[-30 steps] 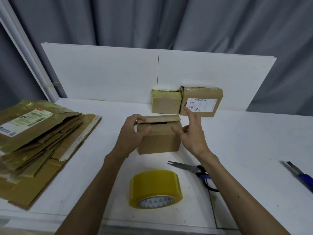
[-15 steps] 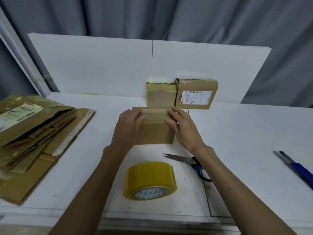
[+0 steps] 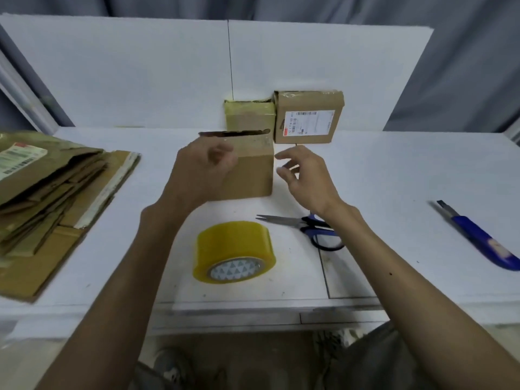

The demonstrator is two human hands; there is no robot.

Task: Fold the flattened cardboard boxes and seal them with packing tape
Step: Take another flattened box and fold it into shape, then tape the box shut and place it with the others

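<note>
Because the left hand (image 3: 202, 171), blurred, fingers loosely curled and gripping nothing visible, is in front of the box (image 3: 253, 173) rather than pressing it, the unsealed top flap (image 3: 233, 133) stands slightly lifted and can spring open. The box sits upright midway across the table (image 3: 394, 170), opening upward, long axis left to right. The right hand (image 3: 308, 174), fingers loosely spread and empty, is just beside it; a careless reach for the tape roll (image 3: 233, 251) can knock it askew.
</note>
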